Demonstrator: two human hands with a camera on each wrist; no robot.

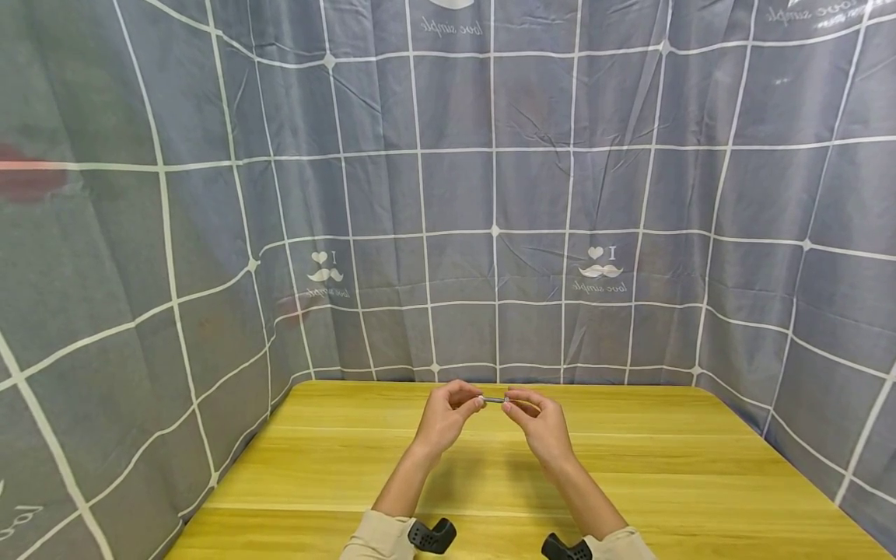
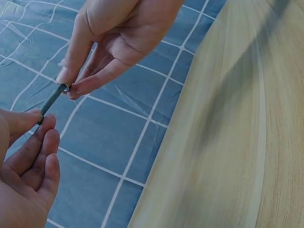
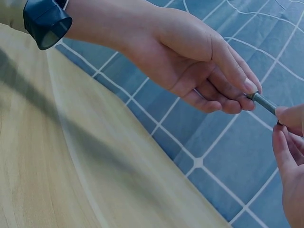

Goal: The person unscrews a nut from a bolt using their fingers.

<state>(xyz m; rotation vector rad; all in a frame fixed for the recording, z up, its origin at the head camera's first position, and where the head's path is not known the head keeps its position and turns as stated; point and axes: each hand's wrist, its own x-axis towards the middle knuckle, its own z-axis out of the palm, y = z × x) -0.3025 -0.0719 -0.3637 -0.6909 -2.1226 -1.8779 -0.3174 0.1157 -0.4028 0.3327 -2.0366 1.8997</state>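
Note:
A grey metal bolt with a threaded shank is held level between both hands above the far part of the table. My left hand pinches one end between thumb and fingertips. At the other end, my right hand pinches it the same way. In the left wrist view, the thread of the bolt shows between the fingertips, and a small metal rim peeks out at the right hand's fingers. Fingertips cover both ends of the bolt in the right wrist view, so whether a nut is on it I cannot tell.
Under the hands lies a yellow wood-grain table. A grey curtain with white grid lines hangs behind its far edge and along the sides. Black devices, such as the wrist device, sit at both sleeve cuffs.

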